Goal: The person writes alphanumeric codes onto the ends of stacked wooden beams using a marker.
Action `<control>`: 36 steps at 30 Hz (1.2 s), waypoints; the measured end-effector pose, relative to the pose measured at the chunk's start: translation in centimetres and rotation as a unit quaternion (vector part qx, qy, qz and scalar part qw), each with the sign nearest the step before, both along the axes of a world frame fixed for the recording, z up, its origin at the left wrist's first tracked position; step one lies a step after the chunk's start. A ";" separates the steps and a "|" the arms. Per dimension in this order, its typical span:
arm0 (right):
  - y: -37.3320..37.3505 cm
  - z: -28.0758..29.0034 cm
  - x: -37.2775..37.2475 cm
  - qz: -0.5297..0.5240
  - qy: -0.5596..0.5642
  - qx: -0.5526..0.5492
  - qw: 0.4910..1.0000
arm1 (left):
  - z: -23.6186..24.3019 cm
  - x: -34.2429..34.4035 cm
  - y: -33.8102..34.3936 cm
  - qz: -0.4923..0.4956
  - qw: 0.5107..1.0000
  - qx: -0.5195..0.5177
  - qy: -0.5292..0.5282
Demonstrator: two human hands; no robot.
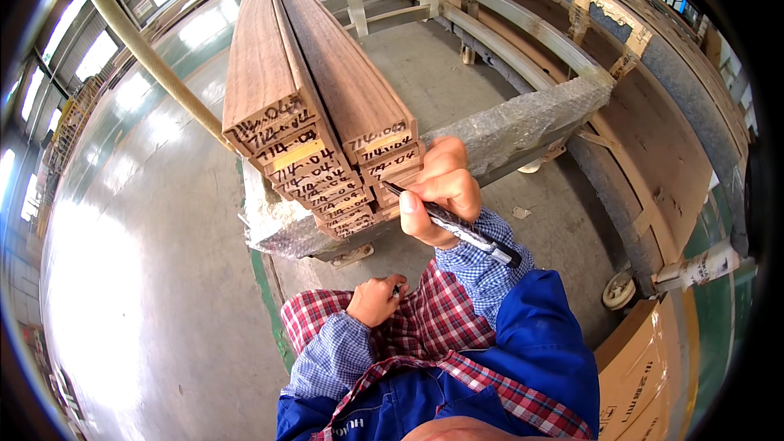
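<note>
My right hand (437, 196) grips a black marker (478, 241), its tip at an end face in the right stack of long wooden boards (351, 82); the knuckles are beside the boards' ends. A second stack (261, 49) lies alongside on the left, its end faces bearing black handwritten marks and some yellow patches. My left hand (374, 300) rests low over the red plaid apron (437, 302), fingers curled round a small dark object, too small to name. Both stacks lie on a wrapped rack beam (531, 114).
The metal frame (490, 49) extends back and right. A wheeled rack with brown panels (653, 155) stands at the right, above cardboard (629, 376). A pale hose or pole (147, 65) slants down left of the boards. The grey floor (147, 294) shows at left.
</note>
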State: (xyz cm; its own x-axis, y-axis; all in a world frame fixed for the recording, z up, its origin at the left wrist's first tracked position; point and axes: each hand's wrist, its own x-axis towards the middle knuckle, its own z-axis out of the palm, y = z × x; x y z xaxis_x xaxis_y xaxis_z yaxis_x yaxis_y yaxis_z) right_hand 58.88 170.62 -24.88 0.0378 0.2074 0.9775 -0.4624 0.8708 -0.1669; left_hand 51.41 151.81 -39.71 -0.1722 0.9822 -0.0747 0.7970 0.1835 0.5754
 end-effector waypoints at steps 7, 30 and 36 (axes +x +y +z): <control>-0.1 -0.1 -0.2 -0.008 0.016 -0.005 1.000 | 0.5 0.1 0.1 0.007 1.000 -0.018 -0.005; 0.3 -0.5 -0.1 0.003 0.003 -0.004 1.000 | 0.4 0.0 0.1 0.007 1.000 -0.025 -0.014; 0.3 -0.8 -0.6 0.069 0.056 -0.041 0.995 | 0.6 0.1 0.2 0.007 1.000 -0.025 -0.002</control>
State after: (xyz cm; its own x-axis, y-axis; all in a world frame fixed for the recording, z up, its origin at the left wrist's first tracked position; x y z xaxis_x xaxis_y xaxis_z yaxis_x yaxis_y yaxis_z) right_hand 58.29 170.89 -25.69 0.1113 0.2963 0.9486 -0.5969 0.7831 -0.1746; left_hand 51.55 151.98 -39.09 -0.1859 0.9746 -0.1247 0.7916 0.2237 0.5686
